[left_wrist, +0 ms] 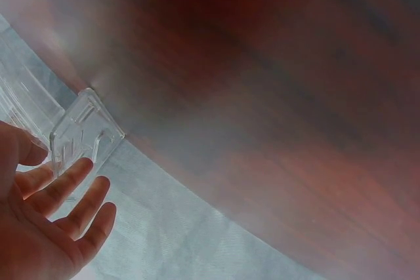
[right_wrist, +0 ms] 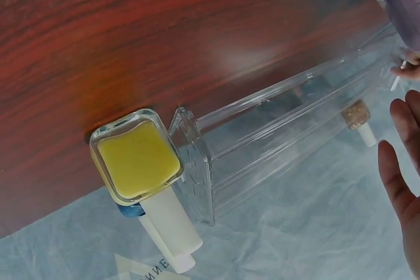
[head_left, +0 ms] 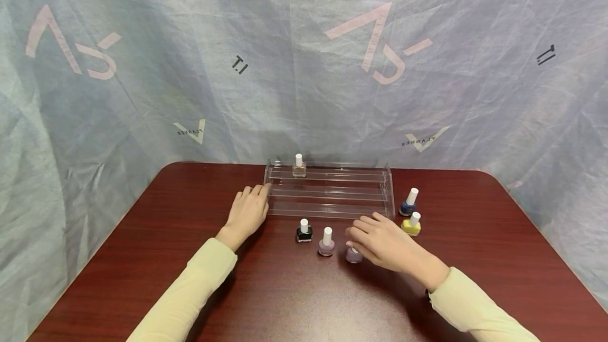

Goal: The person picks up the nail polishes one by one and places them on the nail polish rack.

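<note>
A clear tiered acrylic display rack (head_left: 328, 192) stands at the back of the table. My left hand (head_left: 248, 207) holds its left side panel (left_wrist: 88, 129) at the front edge, thumb and index finger at the panel, the other fingers spread. My right hand (head_left: 382, 241) is over a purple nail polish bottle (head_left: 353, 256); in the right wrist view its fingertips meet the cap end of that tilted bottle (right_wrist: 401, 11), mostly hiding the cap. Left of it stand a second purple bottle (head_left: 326, 247) and a black one (head_left: 304, 233). A brownish clear bottle (head_left: 298, 168) sits on the rack's top tier.
Right of the rack stand a blue nail polish bottle (head_left: 408, 206) and a yellow one (head_left: 411, 226), close beside my right hand. A grey printed cloth (head_left: 294, 67) hangs behind the dark red wooden table (head_left: 285, 300).
</note>
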Tool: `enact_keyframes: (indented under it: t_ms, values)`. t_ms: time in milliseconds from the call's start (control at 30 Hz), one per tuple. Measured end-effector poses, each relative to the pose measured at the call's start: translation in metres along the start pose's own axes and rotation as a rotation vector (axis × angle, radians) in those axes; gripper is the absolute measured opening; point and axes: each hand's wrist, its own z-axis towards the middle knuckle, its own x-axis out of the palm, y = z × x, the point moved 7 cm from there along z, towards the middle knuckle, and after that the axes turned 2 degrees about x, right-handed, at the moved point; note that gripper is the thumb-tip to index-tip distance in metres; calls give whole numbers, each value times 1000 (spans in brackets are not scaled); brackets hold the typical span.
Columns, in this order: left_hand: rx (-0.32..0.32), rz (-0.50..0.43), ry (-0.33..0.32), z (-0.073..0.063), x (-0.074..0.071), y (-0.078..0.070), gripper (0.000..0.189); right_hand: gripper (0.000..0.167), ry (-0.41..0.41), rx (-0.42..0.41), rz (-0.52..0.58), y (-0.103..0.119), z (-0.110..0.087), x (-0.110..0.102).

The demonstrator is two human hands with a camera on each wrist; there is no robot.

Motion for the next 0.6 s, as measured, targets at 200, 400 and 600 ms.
enact_keyframes:
  t_ms: [200,400,600]
  values:
    - [2,-3,-12,0,-2,0,42,14,-15,-21,-14,3,-2,0]
    - [8,-2,-23,-1,-3,-1,42,10,-18,-30,-36,5,-3,2]
    - [7,2,-6,-1,-1,0,42,13,-10,-26,-44,6,-4,3]
